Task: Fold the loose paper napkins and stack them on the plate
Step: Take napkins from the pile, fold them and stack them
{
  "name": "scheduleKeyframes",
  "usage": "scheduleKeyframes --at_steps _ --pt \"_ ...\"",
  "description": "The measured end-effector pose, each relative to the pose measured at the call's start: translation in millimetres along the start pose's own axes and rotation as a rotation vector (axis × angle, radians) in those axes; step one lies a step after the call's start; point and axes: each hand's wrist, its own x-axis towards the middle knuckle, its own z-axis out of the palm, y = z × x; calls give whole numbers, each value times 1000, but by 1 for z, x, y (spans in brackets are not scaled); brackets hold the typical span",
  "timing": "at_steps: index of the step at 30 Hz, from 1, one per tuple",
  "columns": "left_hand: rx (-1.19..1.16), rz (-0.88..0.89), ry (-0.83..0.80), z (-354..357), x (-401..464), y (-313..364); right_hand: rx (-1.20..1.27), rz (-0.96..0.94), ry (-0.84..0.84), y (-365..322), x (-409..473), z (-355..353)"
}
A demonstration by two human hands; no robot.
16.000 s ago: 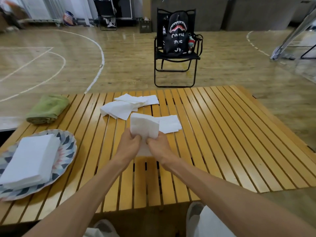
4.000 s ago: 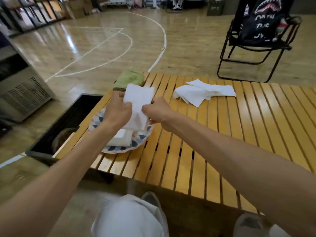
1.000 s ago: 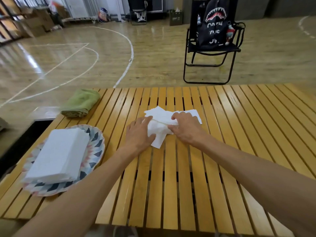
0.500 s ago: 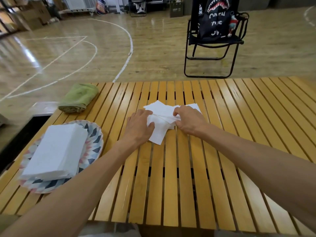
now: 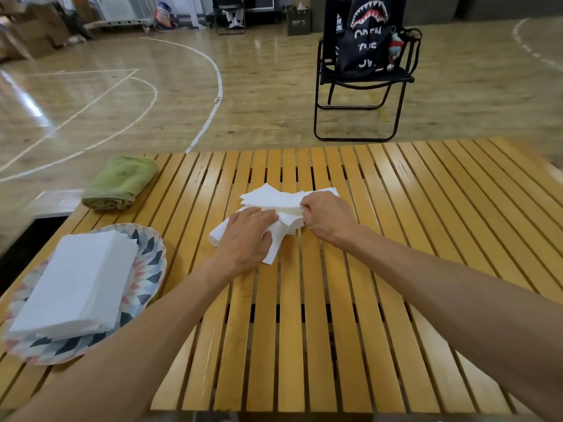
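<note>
Loose paper napkins (image 5: 274, 200) are lying in one small heap at the middle of the slatted wooden table (image 5: 396, 239); I cannot count the sheets, since they overlap. One stack of folded napkins (image 5: 73, 284) is sitting on the one patterned plate (image 5: 149, 263) at my near left, well apart from the heap. One rolled green towel (image 5: 120, 182) is lying beyond the plate, near the table's far left edge. One black folding chair (image 5: 359, 95) is standing on the court floor behind the table, carrying one dark bag (image 5: 364, 35) with a shark-mouth print.

The heap is lying directly under and between my two hands. My left hand (image 5: 248, 236) is resting flat on the nearer napkin, fingers stretched out and pressing it onto the slats, with a white corner showing below my palm. My right hand (image 5: 327, 216) is curling at the heap's right side, thumb and fingertips pinching the edges of the upper sheets just beside my left fingertips.

Compared with half a second ago, my right hand is now closing tighter on the sheet edges and my left hand is lying further over the lower napkin. The plate, its stack and the towel are staying where they were.
</note>
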Motion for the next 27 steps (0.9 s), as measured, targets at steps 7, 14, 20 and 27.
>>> scheduleKeyframes --at_steps 7,14,20,27 --pt "77 25 80 -9 7 14 87 -52 55 -1 -5 -13" --pt "185 93 106 -18 16 24 213 -135 165 3 -15 -35" --pt "87 84 154 -36 8 31 290 -162 204 14 -34 -47" --pt "-225 37 120 -55 -25 53 376 -114 140 24 -74 -57"
